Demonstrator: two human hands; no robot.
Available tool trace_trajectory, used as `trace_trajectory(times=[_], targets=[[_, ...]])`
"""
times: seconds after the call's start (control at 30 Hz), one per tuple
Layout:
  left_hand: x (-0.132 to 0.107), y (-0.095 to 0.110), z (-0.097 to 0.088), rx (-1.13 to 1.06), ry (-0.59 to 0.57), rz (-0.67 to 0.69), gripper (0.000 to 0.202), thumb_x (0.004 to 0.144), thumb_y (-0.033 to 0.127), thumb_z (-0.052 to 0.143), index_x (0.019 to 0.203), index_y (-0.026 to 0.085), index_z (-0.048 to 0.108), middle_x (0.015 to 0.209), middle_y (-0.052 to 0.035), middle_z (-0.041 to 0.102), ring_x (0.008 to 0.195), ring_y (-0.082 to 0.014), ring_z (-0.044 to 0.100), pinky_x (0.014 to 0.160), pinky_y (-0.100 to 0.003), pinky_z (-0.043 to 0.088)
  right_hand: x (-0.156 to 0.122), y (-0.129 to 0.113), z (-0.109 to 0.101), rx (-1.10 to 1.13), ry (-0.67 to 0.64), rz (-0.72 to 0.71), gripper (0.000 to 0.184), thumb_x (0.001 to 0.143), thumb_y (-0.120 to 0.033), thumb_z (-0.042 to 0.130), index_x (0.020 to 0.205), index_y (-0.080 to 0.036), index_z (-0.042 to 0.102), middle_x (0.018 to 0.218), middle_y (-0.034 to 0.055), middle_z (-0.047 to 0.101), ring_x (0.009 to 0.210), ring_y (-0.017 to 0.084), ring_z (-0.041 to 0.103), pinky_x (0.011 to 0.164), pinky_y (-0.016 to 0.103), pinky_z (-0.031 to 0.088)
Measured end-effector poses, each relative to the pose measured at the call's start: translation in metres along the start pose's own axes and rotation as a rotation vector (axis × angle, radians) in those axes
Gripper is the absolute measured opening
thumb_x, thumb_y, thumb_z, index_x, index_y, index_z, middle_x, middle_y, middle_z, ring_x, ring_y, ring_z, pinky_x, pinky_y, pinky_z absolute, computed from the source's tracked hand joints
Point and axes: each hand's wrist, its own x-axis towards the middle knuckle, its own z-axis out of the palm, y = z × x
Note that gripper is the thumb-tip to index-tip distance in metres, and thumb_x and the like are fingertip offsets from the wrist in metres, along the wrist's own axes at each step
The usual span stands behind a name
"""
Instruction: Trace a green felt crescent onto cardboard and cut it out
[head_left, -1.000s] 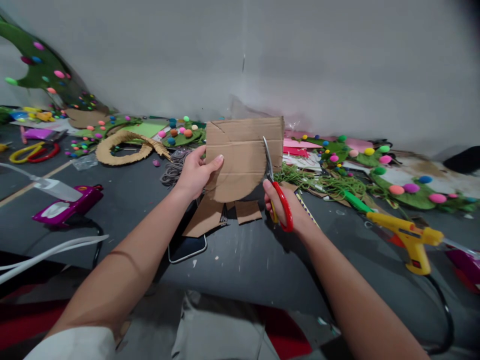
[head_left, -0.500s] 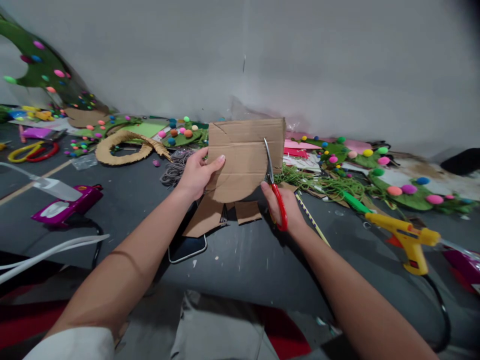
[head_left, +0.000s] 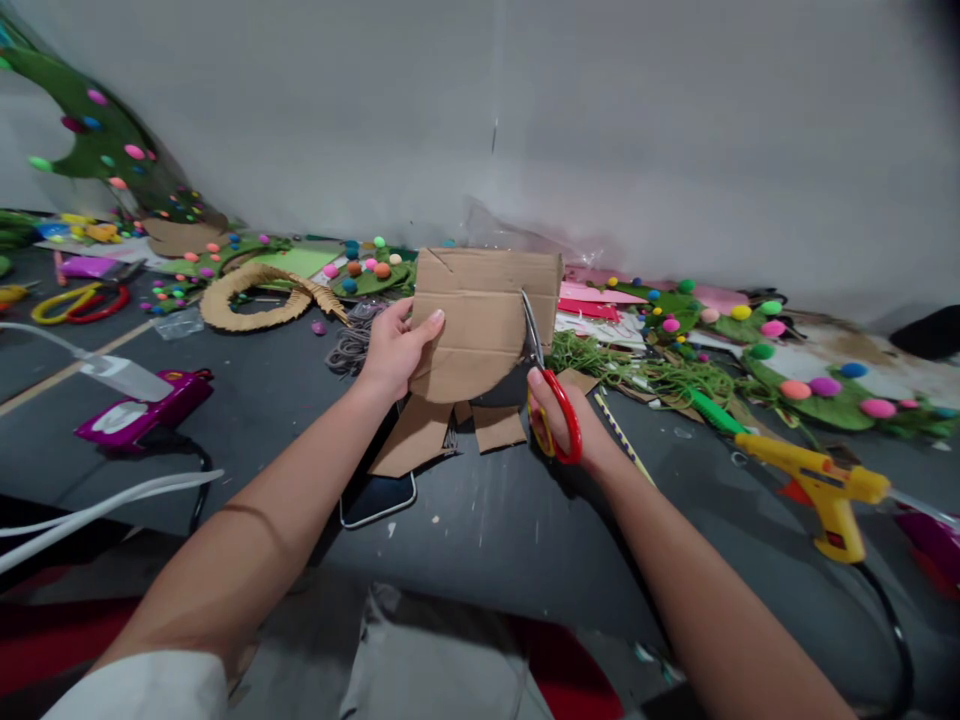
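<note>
My left hand grips a piece of brown cardboard by its left edge, thumb on the face towards me. The cardboard is held up above the table, with a straight top and a rounded lower edge. My right hand is closed round the red and yellow handles of a pair of scissors. Their blades point up and lie at the right part of the cardboard, along a curved cut. Below lie cardboard scraps, partly over a phone.
A yellow glue gun lies at right, its cord hanging down. Purple power strips sit at both sides. Along the wall are green felt shapes with pom-poms, green yarn, a cardboard ring and other scissors.
The scissors' handles have spread apart, so the yellow loop now shows. Their blades have shifted slightly left on the cardboard. The whole view has moved a little.
</note>
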Motion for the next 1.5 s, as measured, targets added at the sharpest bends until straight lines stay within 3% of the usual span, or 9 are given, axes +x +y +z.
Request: trace_trajectory(times=[0.13, 0.27, 0.3, 0.43, 0.67, 0.83, 1.03, 1.23, 1.5], targets=[[0.004, -0.005, -0.001, 0.007, 0.023, 0.031, 0.049, 0.074, 0.043, 0.088, 0.112, 0.019, 0.07, 0.112, -0.0106, 0.082, 0.107, -0.0321, 0.079, 0.091, -0.047, 0.066, -0.003, -0.004, -0.001, 0.108, -0.029, 0.032, 0.074, 0.084, -0.096, 0.048, 0.069, -0.024, 0.052, 0.054, -0.0007, 0.053, 0.045, 0.013, 0.047, 0.044, 0.027, 0.038], [0.018, -0.001, -0.016, -0.053, 0.217, 0.084, 0.053, 0.066, 0.048, 0.092, 0.105, 0.021, 0.069, 0.117, -0.0104, 0.082, 0.108, -0.0304, 0.078, 0.096, -0.047, 0.065, -0.011, -0.01, 0.0, 0.106, -0.132, 0.035, 0.078, 0.083, -0.098, 0.044, 0.078, -0.022, 0.059, 0.068, 0.0046, 0.068, 0.045, 0.012, 0.048, 0.043, 0.028, 0.039], [0.021, 0.001, -0.022, -0.052, 0.221, 0.094, 0.053, 0.066, 0.049, 0.093, 0.104, 0.021, 0.069, 0.119, -0.01, 0.081, 0.109, -0.0296, 0.077, 0.097, -0.047, 0.065, -0.013, -0.012, 0.0, 0.112, -0.145, 0.036, 0.078, 0.083, -0.098, 0.045, 0.079, -0.022, 0.059, 0.069, 0.0049, 0.069, 0.045, 0.012, 0.049, 0.044, 0.028, 0.039], [0.024, 0.011, -0.033, -0.005, 0.154, 0.125, 0.051, 0.068, 0.047, 0.094, 0.105, 0.021, 0.072, 0.112, -0.0082, 0.083, 0.106, -0.029, 0.078, 0.099, -0.047, 0.064, -0.017, -0.018, 0.001, 0.168, -0.189, 0.053, 0.081, 0.078, -0.102, 0.046, 0.08, -0.022, 0.058, 0.068, 0.0037, 0.068, 0.046, 0.013, 0.05, 0.046, 0.028, 0.04], [0.017, 0.011, -0.026, 0.084, 0.066, 0.207, 0.047, 0.078, 0.044, 0.089, 0.115, 0.022, 0.072, 0.112, -0.0115, 0.081, 0.116, -0.035, 0.076, 0.095, -0.049, 0.064, -0.013, -0.01, -0.01, 0.259, -0.338, 0.053, 0.084, 0.08, -0.103, 0.038, 0.086, -0.022, 0.06, 0.074, 0.0035, 0.07, 0.05, 0.012, 0.052, 0.05, 0.027, 0.041], [0.016, 0.012, -0.026, 0.084, 0.038, 0.213, 0.048, 0.077, 0.043, 0.089, 0.116, 0.021, 0.072, 0.114, -0.0131, 0.08, 0.117, -0.0367, 0.075, 0.098, -0.051, 0.063, -0.013, -0.008, -0.015, 0.253, -0.386, 0.093, 0.087, 0.08, -0.103, 0.035, 0.085, -0.021, 0.062, 0.074, 0.0045, 0.071, 0.052, 0.012, 0.053, 0.053, 0.027, 0.044], [0.01, 0.012, -0.02, 0.07, -0.054, 0.101, 0.054, 0.07, 0.043, 0.092, 0.115, 0.021, 0.071, 0.105, -0.0084, 0.083, 0.099, -0.0311, 0.08, 0.088, -0.046, 0.068, -0.012, -0.012, -0.01, 0.222, -0.241, 0.033, 0.081, 0.082, -0.101, 0.041, 0.083, -0.022, 0.06, 0.072, 0.0034, 0.069, 0.049, 0.013, 0.052, 0.049, 0.028, 0.042], [0.005, 0.009, -0.015, 0.09, -0.149, 0.059, 0.052, 0.074, 0.04, 0.091, 0.118, 0.02, 0.071, 0.105, -0.0078, 0.083, 0.089, -0.0278, 0.08, 0.078, -0.041, 0.069, -0.007, -0.014, -0.003, 0.202, -0.123, 0.035, 0.087, 0.073, -0.107, 0.039, 0.078, -0.022, 0.059, 0.069, 0.0043, 0.067, 0.046, 0.013, 0.053, 0.047, 0.03, 0.044], [-0.001, 0.01, -0.008, 0.098, -0.191, -0.038, 0.054, 0.071, 0.042, 0.091, 0.116, 0.021, 0.069, 0.097, -0.0073, 0.082, 0.09, -0.0317, 0.081, 0.076, -0.046, 0.069, -0.008, -0.018, 0.0, 0.189, -0.006, 0.042, 0.085, 0.076, -0.104, 0.042, 0.077, -0.021, 0.059, 0.067, 0.0054, 0.064, 0.046, 0.012, 0.054, 0.046, 0.029, 0.044]])
